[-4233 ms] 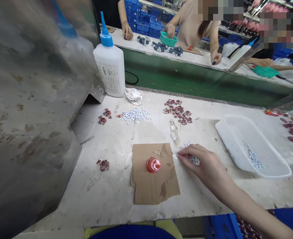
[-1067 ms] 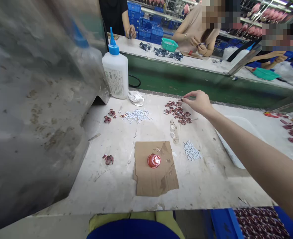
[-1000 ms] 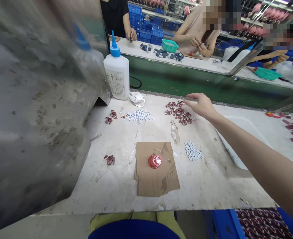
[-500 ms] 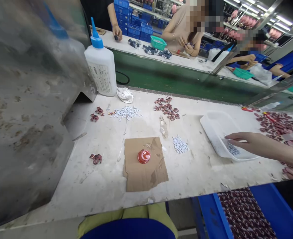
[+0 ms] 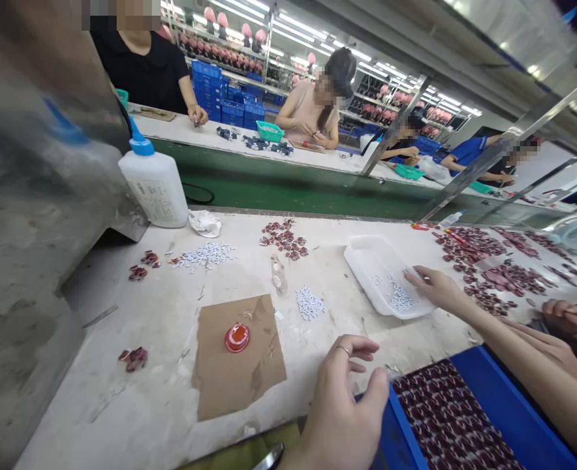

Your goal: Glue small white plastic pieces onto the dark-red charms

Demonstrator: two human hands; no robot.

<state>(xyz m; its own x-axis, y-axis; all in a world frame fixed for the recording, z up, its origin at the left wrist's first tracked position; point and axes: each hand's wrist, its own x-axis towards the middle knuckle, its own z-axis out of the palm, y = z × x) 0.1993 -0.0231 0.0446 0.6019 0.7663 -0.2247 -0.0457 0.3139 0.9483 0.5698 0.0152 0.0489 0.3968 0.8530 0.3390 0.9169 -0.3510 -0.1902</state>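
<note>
My left hand (image 5: 347,398), with a ring on one finger, is raised near the table's front edge. Its fingers are loosely bent, the thumb stands apart, and I see nothing in it. Beside it on the right is a blue bin (image 5: 465,365) holding rows of dark red patterned pieces (image 5: 455,418). To its left, a red round dish (image 5: 237,337) of glossy reddish liquid sits on a cardboard piece (image 5: 220,391). A small heap of pale blue-white pieces (image 5: 310,303) lies beyond the hand. A shiny metallic thing (image 5: 270,457) shows by my wrist. My right hand is out of view.
A co-worker's hand (image 5: 430,287) reaches into a white plastic tray (image 5: 361,274). Dark red pieces (image 5: 484,261) spread behind it. A white glue bottle (image 5: 156,189) stands by a metal housing (image 5: 19,294) on the left. People sit across the green-sided bench.
My view has swung to the right. My left hand has come into view at the bottom. The co-worker's hand is still at the white tray.
</note>
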